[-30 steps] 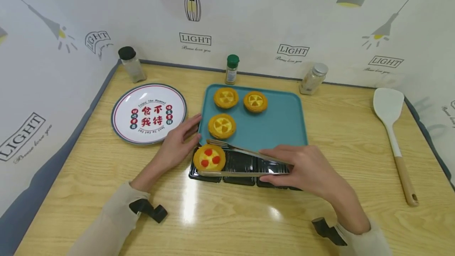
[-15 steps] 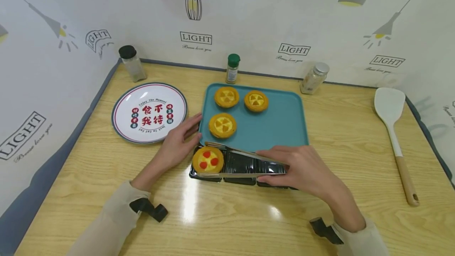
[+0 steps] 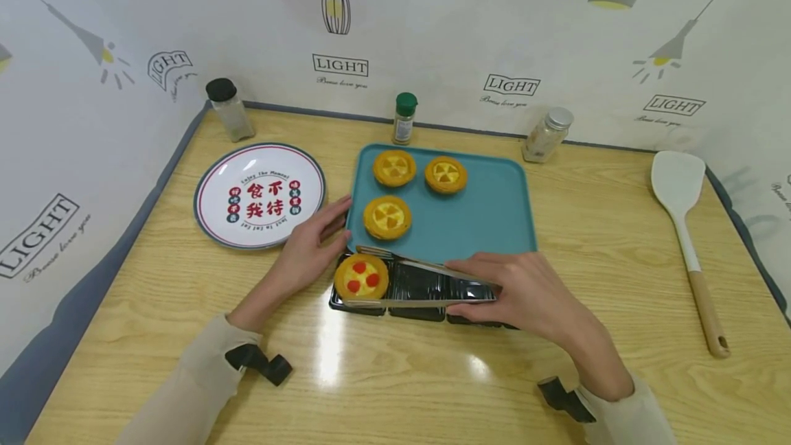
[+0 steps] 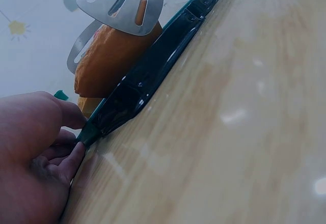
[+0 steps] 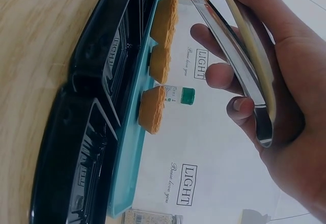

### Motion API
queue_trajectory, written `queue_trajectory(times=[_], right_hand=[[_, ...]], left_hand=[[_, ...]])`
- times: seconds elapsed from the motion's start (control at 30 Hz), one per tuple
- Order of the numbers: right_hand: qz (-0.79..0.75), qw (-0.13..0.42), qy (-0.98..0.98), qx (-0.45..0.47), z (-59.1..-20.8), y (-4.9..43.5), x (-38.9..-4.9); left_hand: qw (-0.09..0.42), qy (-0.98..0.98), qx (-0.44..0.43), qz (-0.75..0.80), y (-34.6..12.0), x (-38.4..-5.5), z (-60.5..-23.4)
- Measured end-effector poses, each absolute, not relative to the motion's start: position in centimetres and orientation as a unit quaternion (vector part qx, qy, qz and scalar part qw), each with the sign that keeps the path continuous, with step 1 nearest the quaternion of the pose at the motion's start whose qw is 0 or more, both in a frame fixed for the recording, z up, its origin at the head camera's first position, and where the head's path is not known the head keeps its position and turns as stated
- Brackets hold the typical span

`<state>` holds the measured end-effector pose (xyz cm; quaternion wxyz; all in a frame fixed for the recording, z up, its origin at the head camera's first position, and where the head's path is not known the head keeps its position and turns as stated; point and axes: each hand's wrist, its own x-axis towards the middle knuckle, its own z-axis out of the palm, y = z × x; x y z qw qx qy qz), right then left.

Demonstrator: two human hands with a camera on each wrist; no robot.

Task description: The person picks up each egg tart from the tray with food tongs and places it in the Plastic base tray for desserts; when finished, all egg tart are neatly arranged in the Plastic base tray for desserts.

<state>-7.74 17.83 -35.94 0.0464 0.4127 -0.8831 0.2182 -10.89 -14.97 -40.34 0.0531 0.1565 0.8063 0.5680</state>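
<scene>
My right hand (image 3: 531,294) grips a pair of metal tongs (image 3: 414,304) with the thumb on one arm and fingers on the other. The slotted tong heads (image 4: 145,12) stand either side of a tart with red toppings (image 3: 361,279). This tart is at the leftmost compartment of a black plastic compartment box (image 3: 417,285); whether its base touches the bottom is hidden. My left hand (image 3: 309,246) holds the near left corner of the teal tray (image 3: 469,218), thumb and fingers at its rim. Several yellow-topped tarts (image 3: 386,217) lie on the tray's left and back part.
A white oval plate (image 3: 266,163) lies left of the tray. Behind stand a black-capped jar (image 3: 230,112), a green-capped bottle (image 3: 404,119) and a silver-lidded jar (image 3: 547,134). At the right lies a white spatula (image 3: 682,211) with a wooden handle.
The tongs and the red-topped tart have shifted slightly left over the end compartment, and the tong heads look closer to the tart. The left hand has stayed in place.
</scene>
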Motion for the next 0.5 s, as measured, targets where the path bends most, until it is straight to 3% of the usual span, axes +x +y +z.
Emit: queue_trajectory(times=[0.5], right_hand=[[0.271, 0.029, -0.88, 0.388, -34.7, 18.5, -7.5]], left_hand=[[0.054, 0.807, 0.156, 0.567, -15.0, -10.8, -40.5]])
